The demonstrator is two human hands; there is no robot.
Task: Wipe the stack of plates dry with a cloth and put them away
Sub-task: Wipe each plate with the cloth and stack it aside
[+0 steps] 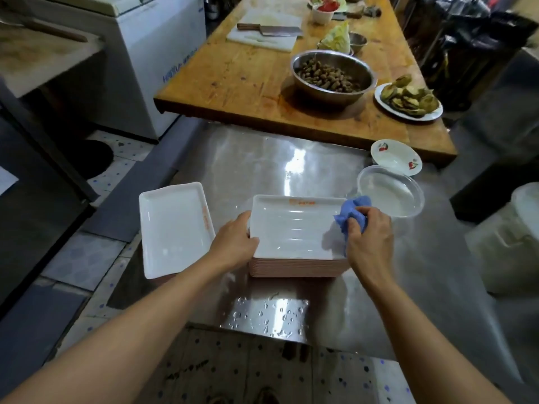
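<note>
A stack of rectangular white plates (291, 228) with pink undersides stands on the steel table (262, 158) in front of me. My left hand (236, 240) grips the stack's left edge, thumb over the top plate's rim. My right hand (369, 234) holds a crumpled blue cloth (350, 214) and presses it on the right side of the top plate. A second white rectangular plate (172, 225) lies to the left, at the table's left edge, on top of others whose pink edges barely show.
A clear plastic container (390, 193) and a small cherry-patterned bowl (396, 156) sit right of the stack. Water drops cover the table's near edge (268, 316). Behind is a wooden table (233, 80) with a peanut bowl (332, 74), a plate of food (408, 97) and a cleaver (268, 29).
</note>
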